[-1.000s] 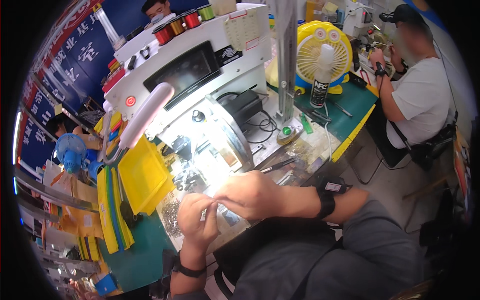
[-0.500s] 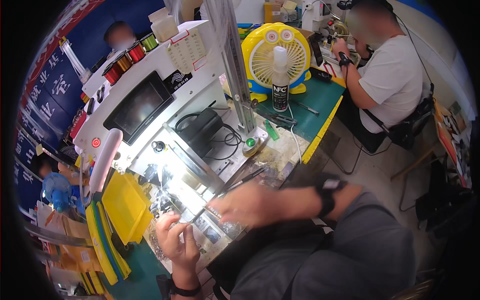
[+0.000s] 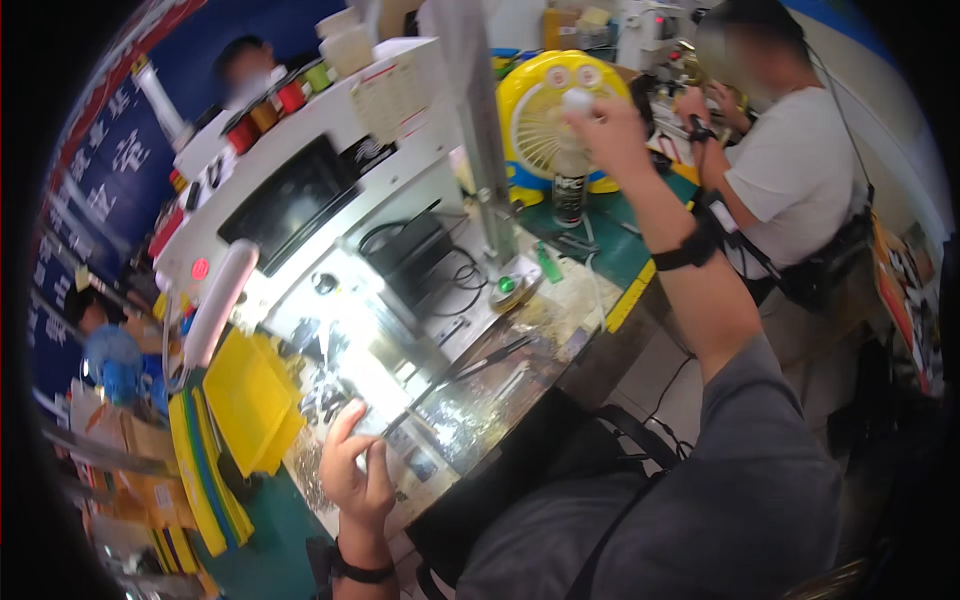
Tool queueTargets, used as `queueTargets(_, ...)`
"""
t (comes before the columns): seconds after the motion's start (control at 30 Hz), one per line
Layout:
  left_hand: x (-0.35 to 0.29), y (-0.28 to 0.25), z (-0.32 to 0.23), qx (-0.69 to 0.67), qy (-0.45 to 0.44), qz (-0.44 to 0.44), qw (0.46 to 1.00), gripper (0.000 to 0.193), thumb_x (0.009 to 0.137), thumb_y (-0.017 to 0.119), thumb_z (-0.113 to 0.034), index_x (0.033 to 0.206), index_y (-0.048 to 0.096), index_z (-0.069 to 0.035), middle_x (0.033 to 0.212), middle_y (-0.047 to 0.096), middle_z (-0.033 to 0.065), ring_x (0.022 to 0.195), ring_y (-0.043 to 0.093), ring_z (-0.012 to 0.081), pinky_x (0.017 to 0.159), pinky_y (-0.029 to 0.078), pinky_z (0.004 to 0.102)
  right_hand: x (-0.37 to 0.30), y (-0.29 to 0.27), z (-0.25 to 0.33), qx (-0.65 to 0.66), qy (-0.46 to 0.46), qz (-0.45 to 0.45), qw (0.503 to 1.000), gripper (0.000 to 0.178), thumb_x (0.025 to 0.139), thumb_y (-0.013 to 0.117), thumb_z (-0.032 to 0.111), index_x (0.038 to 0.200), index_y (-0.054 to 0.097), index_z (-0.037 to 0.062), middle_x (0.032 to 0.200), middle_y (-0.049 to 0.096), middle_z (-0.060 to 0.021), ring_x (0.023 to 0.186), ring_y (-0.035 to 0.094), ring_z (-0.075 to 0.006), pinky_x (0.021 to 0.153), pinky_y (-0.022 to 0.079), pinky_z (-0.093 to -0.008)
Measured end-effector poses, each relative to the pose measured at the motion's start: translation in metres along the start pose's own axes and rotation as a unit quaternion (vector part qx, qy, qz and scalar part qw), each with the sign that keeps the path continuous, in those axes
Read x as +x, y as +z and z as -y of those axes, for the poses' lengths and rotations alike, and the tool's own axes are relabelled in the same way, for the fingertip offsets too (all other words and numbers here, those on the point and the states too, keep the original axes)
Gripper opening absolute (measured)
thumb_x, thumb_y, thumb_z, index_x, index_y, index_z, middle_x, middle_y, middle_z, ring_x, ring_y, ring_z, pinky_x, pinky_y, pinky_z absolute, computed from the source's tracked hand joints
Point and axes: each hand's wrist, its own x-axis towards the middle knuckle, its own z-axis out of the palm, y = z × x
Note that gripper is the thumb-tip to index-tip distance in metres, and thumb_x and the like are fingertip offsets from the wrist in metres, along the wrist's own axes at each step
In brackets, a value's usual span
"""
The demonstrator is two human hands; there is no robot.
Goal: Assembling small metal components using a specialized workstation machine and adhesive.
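Note:
My right hand [image 3: 615, 140] is stretched out to the far right, its fingers closed about the white top of a bottle [image 3: 568, 197] with a dark label. The bottle stands upright on the green mat, in front of a yellow and blue fan [image 3: 515, 115]. Low over the near edge of the bench, my left hand [image 3: 355, 475] is raised with index finger and thumb apart. No object shows between them. Just beyond it lies the brightly lit work area of a white bench machine [image 3: 400, 190]; glare washes out the small parts there.
Left of the machine's lit area is a yellow tray [image 3: 250, 400], with a pink-white lamp [image 3: 220, 315] above it. A black pen-like tool [image 3: 492, 357] and a green-topped round container [image 3: 508, 288] lie to the right. A co-worker [image 3: 800, 180] sits at the far right.
My right hand has moved from beside my left hand, up and right to the bottle's top. The left hand stays near the bench edge. The view has shifted slightly.

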Motion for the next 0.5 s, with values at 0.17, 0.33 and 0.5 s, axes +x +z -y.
queueTargets(0.17,0.016,0.006,0.004,0.012,0.057,0.003,0.998,0.011,0.081,0.071,0.004,0.089,0.065,0.0,0.112,0.07,0.0269,0.105,0.07,0.0405,0.09,0.055,0.0402,-0.046,-0.052,0.041,0.254,-0.026,-0.171,0.952,0.017,0.097,0.067,0.011,0.11,0.067,0.0007,0.097,0.069,-0.0068,0.083,0.064,-0.0182,0.077,0.051,-0.0319)
queueTargets(0.33,0.015,0.002,0.007,0.013,0.061,0.009,0.998,0.015,0.08,0.074,0.0,0.089,0.063,-0.003,0.115,0.07,0.0214,0.102,0.069,0.0395,0.085,0.056,0.0398,-0.158,-0.029,0.129,0.521,-0.132,0.052,0.842,0.036,0.098,0.065,0.022,0.119,0.057,-0.0057,0.108,0.063,-0.0177,0.094,0.062,-0.0251,0.082,0.052,-0.039)
queueTargets(0.5,0.015,-0.001,0.01,0.003,0.061,0.007,0.998,0.017,0.079,0.076,-0.001,0.088,0.062,-0.004,0.116,0.07,0.0203,0.103,0.069,0.0394,0.085,0.056,0.0405,-0.194,-0.002,0.173,0.486,-0.208,0.251,0.811,0.034,0.086,0.075,0.006,0.113,0.06,-0.0082,0.107,0.065,-0.018,0.092,0.063,-0.021,0.08,0.049,-0.0304)
